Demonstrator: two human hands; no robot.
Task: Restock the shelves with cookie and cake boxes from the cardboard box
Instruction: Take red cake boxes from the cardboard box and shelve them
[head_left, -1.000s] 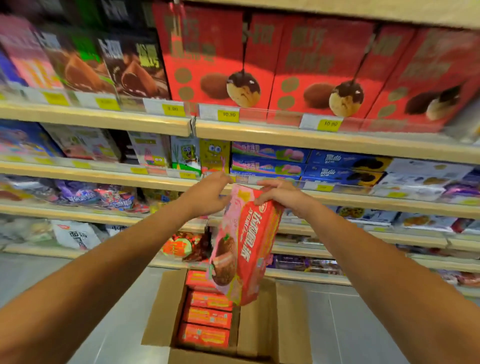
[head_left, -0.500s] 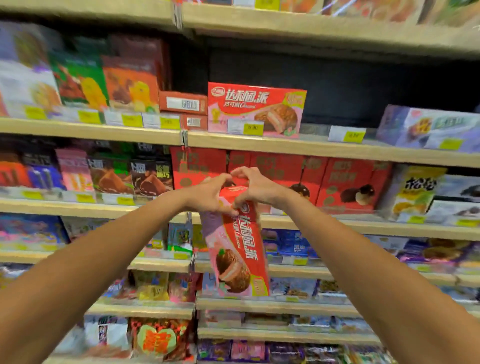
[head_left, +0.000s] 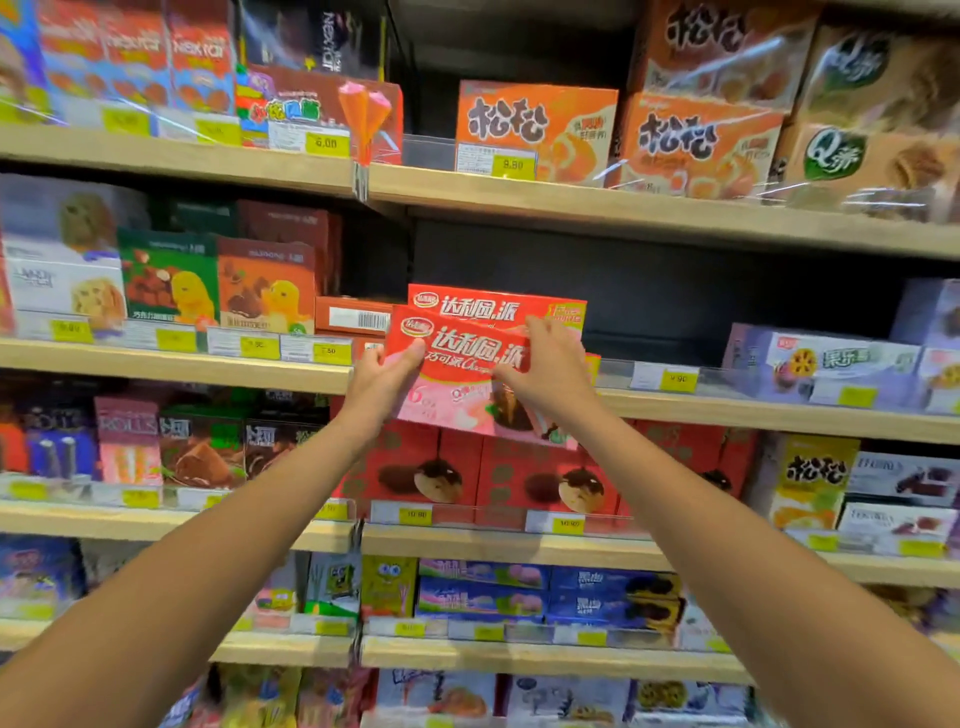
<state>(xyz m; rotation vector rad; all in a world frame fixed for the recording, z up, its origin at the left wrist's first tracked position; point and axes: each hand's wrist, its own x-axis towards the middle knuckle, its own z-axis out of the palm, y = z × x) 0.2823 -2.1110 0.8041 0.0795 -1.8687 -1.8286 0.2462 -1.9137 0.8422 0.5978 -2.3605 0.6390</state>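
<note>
Both hands, left (head_left: 382, 376) and right (head_left: 545, 364), grip red cake box (head_left: 462, 358) before shelf (head_left: 727, 410).

Yellow price tags (head_left: 512, 164) line the wooden shelf edges (head_left: 649, 210) above and below.

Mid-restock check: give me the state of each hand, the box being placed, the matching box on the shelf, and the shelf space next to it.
Left hand: gripping the held box's left end.
Right hand: gripping its top right.
Red-and-pink pie box: held level, in front of the shelf edge, not yet set down.
Matching pie box on the shelf: upright, facing out.
Shelf bay to the right: dark, unstocked.
</note>
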